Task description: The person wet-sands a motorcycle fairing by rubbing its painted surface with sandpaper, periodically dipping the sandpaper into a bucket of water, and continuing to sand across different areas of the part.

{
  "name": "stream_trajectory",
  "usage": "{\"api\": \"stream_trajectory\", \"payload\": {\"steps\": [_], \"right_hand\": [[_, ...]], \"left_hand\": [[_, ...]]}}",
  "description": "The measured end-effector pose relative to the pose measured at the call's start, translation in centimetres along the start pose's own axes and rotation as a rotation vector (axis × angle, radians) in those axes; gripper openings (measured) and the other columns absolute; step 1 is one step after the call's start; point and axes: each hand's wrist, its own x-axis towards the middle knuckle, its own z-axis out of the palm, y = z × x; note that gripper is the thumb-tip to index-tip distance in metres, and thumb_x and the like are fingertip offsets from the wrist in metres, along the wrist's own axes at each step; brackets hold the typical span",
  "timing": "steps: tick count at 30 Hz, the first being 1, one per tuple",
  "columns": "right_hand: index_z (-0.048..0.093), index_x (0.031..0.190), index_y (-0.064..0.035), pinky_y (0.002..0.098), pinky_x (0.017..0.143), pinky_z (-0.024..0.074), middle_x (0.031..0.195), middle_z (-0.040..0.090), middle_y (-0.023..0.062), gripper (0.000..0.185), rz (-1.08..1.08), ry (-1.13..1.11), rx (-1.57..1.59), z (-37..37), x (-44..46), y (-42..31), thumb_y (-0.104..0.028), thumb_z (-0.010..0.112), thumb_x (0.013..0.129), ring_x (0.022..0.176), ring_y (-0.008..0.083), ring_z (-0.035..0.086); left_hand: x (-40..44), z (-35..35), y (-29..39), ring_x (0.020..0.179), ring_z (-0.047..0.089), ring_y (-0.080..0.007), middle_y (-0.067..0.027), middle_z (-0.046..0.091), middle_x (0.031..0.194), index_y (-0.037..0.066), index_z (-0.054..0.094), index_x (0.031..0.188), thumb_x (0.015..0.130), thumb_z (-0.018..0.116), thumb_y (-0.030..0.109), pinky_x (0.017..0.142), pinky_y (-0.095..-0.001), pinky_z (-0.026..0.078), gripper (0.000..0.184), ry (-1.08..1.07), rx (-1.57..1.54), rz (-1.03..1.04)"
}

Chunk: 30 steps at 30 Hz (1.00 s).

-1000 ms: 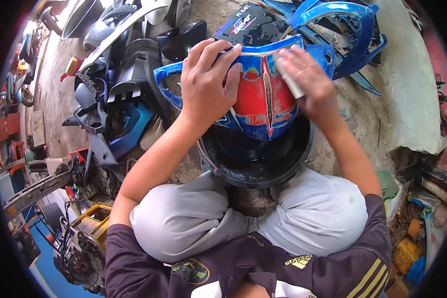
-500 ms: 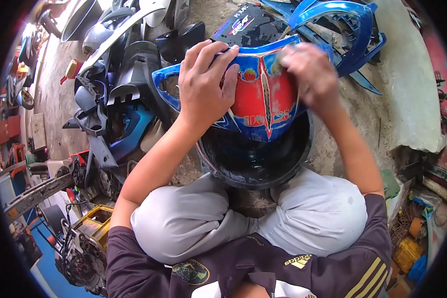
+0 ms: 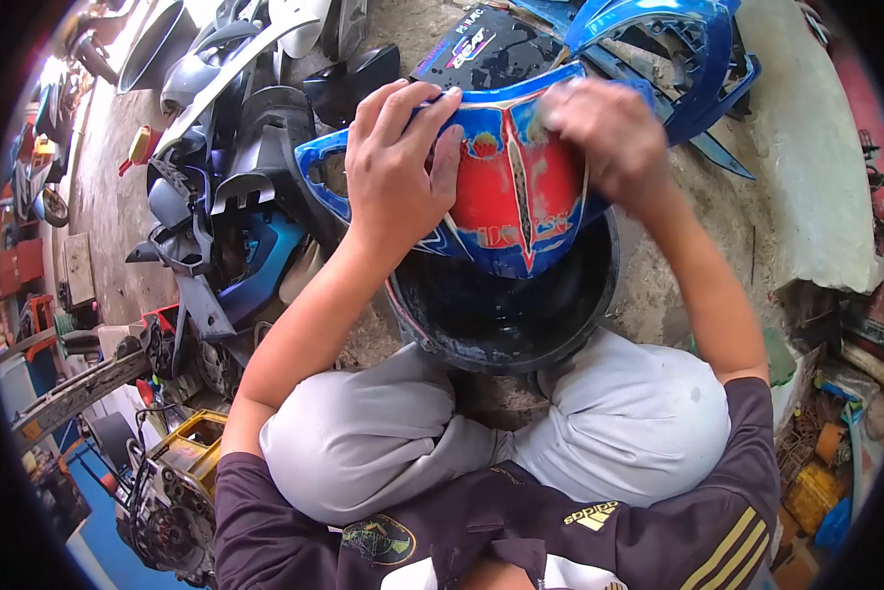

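A motorcycle front fairing panel [image 3: 478,194], blue with a red middle and worn, scuffed paint, is tilted over a black basin [image 3: 452,334] between my knees. My left hand [image 3: 400,162] grips its upper left part, fingers over the top edge and thumb on the front face. My right hand [image 3: 609,138], smeared by motion, presses curled fingers against the panel's upper right. Whatever lies under those fingers is hidden. The basin's inside looks dark and wet.
Several dark motorcycle body panels [image 3: 275,138] lie on the left. Behind the fairing are a wet black panel marked BEAT [image 3: 481,54] and a blue headlight surround [image 3: 688,59]. An engine [image 3: 172,501] sits lower left. A pale slab [image 3: 806,147] stands at right.
My right hand has shifted slightly left and up across the fairing's upper right. My left hand keeps its hold; the fairing sits slightly further left in view.
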Motion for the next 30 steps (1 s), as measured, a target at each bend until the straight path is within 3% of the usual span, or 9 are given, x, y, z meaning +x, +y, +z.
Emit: {"api": "stream_trajectory", "payload": {"steps": [5,9,13,18,21,24,25,28,30], "right_hand": [[0.077,0.118,-0.0101,0.0464,0.11,0.0587,0.13,0.081,0.0086,0.026,-0.083,-0.096,0.16,-0.2,0.9,-4.2,-0.004,0.075,0.093,0.127,0.0292,0.074],[0.079,0.118,-0.0121,0.0446,0.113,0.0578,0.131,0.081,0.0069,0.023,0.05,-0.044,-0.129,-0.3,-0.2,2.1,-0.009,0.074,0.096,0.127,0.0256,0.074],[0.078,0.121,-0.0091,0.0477,0.112,0.0574,0.133,0.08,0.0101,0.03,-0.121,-0.108,0.157,-0.2,1.0,-4.5,-0.002,0.075,0.092,0.129,0.032,0.073],[0.078,0.121,-0.0109,0.0474,0.112,0.0575,0.133,0.08,0.009,0.026,0.018,-0.035,0.072,0.0,0.0,-1.0,-0.008,0.073,0.095,0.128,0.0304,0.074],[0.078,0.12,-0.0147,0.0465,0.115,0.0555,0.134,0.08,0.0079,0.026,-0.149,-0.136,0.114,-0.6,0.4,-3.2,-0.01,0.073,0.095,0.13,0.0285,0.073],[0.077,0.117,-0.0133,0.0475,0.112,0.0565,0.126,0.08,0.0072,0.026,-0.02,-0.058,-0.081,-1.0,0.5,1.8,-0.008,0.075,0.092,0.126,0.0293,0.074],[0.076,0.117,-0.0128,0.048,0.112,0.0571,0.126,0.08,0.0082,0.024,-0.054,-0.06,0.005,-0.8,0.6,0.5,-0.008,0.074,0.093,0.127,0.0297,0.074],[0.076,0.116,-0.0124,0.0482,0.115,0.056,0.131,0.08,0.0099,0.021,-0.199,-0.173,0.143,-0.9,1.1,-3.2,-0.011,0.074,0.096,0.13,0.0284,0.074],[0.076,0.12,-0.0102,0.0464,0.119,0.0544,0.133,0.079,0.0114,0.021,-0.094,-0.177,0.144,-1.5,1.5,0.8,-0.01,0.072,0.099,0.131,0.0303,0.073]], "left_hand": [[0.0,-0.5,0.7,0.128,0.066,-0.0372,-0.0126,0.074,0.128,0.006,0.082,0.126,0.095,0.077,0.008,0.112,-0.0475,0.053,0.032,-0.038,-0.016,-0.031],[0.5,-0.6,0.3,0.128,0.066,-0.0374,-0.0134,0.074,0.128,0.007,0.082,0.127,0.094,0.077,0.008,0.112,-0.0478,0.053,0.033,-0.049,-0.019,-0.031],[0.0,-0.7,0.6,0.127,0.066,-0.0373,-0.0134,0.075,0.127,0.006,0.082,0.126,0.096,0.076,0.009,0.111,-0.0466,0.053,0.031,-0.041,-0.001,-0.011],[0.7,-0.8,0.4,0.127,0.066,-0.0372,-0.0136,0.075,0.127,0.006,0.082,0.127,0.095,0.078,0.01,0.111,-0.0479,0.053,0.032,-0.049,-0.023,-0.025],[-0.1,-0.5,0.3,0.127,0.065,-0.0364,-0.0092,0.073,0.128,0.009,0.082,0.127,0.095,0.078,0.014,0.111,-0.048,0.051,0.032,-0.04,-0.011,-0.002],[0.3,-0.3,-0.1,0.129,0.066,-0.0336,-0.0073,0.073,0.129,0.012,0.082,0.129,0.097,0.077,0.018,0.115,-0.0592,0.045,0.033,-0.054,-0.023,-0.038],[0.4,-0.8,0.7,0.137,0.064,-0.0318,-0.0057,0.073,0.136,0.017,0.08,0.136,0.103,0.074,0.024,0.12,-0.0721,0.034,0.035,-0.133,0.144,-0.081],[0.6,-1.2,1.5,0.148,0.059,-0.0332,-0.0052,0.071,0.148,0.02,0.077,0.142,0.108,0.068,0.029,0.121,-0.0808,0.026,0.037,-0.227,0.251,-0.143],[0.2,-1.1,0.7,0.154,0.054,-0.0361,-0.0072,0.068,0.156,0.021,0.073,0.148,0.11,0.064,0.028,0.127,-0.0747,0.026,0.04,-0.245,0.14,-0.173]]}}
